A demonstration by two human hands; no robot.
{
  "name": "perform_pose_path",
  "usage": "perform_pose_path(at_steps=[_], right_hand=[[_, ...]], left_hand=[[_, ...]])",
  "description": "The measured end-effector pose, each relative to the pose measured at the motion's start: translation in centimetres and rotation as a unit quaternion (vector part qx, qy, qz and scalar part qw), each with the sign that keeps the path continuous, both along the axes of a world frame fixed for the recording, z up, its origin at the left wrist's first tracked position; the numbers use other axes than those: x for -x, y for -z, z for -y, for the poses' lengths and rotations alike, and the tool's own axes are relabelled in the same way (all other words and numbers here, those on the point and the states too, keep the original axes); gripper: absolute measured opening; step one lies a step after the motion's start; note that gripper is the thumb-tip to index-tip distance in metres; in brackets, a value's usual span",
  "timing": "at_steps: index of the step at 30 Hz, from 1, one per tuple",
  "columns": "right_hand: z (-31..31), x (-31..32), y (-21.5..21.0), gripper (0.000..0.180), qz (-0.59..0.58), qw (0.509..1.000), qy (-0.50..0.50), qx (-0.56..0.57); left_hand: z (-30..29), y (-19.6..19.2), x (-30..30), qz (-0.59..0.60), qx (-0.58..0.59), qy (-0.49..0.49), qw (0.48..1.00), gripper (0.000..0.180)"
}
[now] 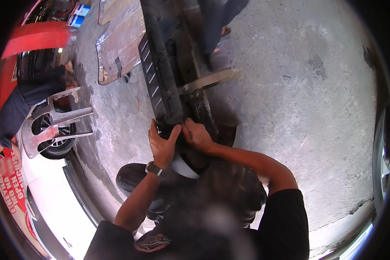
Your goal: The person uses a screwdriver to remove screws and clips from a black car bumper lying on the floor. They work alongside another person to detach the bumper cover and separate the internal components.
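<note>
A long black slatted part (162, 82), which looks like a vehicle side step, runs away from my knees. My left hand (161, 147), a watch on its wrist, grips the part's near end between thumb and fingers. Beside it my right hand (198, 136) is closed, fingertips pinched at the same end; whatever they hold is hidden. A pale flat bar (212, 80) crosses the black part, with bolts near its inner end. A dark rail (201, 110) lies along the right side of the black part.
A silver foil sheet (121, 43) lies on the concrete floor (299, 108) at the far left. A plastic chair (52, 130) is tipped beside a car wheel (58, 141) and white car (67, 195). One person (30, 97) bends at left; another's blurred leg (212, 26) stands ahead.
</note>
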State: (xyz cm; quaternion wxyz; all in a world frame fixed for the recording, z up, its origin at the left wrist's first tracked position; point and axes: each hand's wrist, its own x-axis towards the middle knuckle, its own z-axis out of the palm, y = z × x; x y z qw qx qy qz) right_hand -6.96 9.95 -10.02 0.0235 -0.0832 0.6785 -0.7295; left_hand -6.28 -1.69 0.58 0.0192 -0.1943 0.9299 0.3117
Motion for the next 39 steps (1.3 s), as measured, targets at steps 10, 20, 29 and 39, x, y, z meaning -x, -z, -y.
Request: perform_pose_path(at_steps=[10,20,29,39], right_hand=[[0.7,0.7,-2.8,0.014,0.101,0.992,-0.072,-0.038],[2.6,-0.7,-4.8,0.020,0.188,0.981,0.041,-0.041],[2.6,-0.1,-2.9,0.017,0.110,0.992,-0.043,-0.048],[3.3,0.1,-1.6,0.018,0.018,0.998,-0.017,-0.060]], left_hand=[[2.6,0.0,0.0,0.031,-0.022,0.011,0.999,0.076],[3.9,0.8,0.2,-0.003,-0.150,-0.005,0.989,0.065],[7.0,1.8,-1.3,0.029,-0.276,-0.010,0.961,0.062],[9.0,2.2,-1.1,0.115,-0.275,-0.004,0.954,0.091]])
